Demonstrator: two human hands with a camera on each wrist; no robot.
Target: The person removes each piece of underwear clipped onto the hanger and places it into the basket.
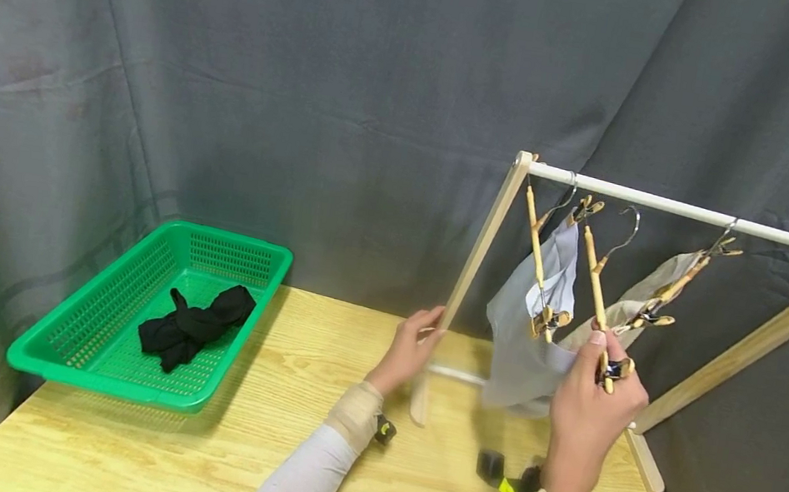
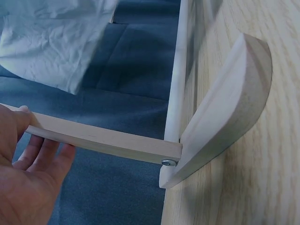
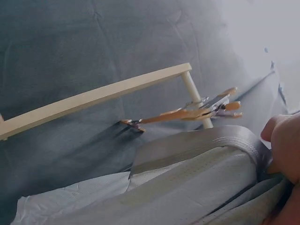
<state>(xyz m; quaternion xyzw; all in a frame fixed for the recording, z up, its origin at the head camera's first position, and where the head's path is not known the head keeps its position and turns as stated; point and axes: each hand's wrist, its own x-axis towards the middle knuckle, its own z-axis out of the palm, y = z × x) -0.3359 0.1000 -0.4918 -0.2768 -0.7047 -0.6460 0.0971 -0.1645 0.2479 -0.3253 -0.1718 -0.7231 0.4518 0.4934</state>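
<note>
My left hand grips the left upright of a small wooden clothes rack, thumb on one side and fingers on the other. In my right hand is a wooden clip hanger, held by its bar. Its metal hook stands just below the white rail, apparently off it. Pale grey cloth with a waistband lies close beside the right hand in the right wrist view; its clips are mostly hidden. A hanger with grey cloth hangs at the rail's left, another with beige cloth farther right.
A green plastic basket stands on the left of the wooden table, with a bunched black cloth in it. Grey curtains close off the back and sides. The rack's right leg stands near the table's right edge.
</note>
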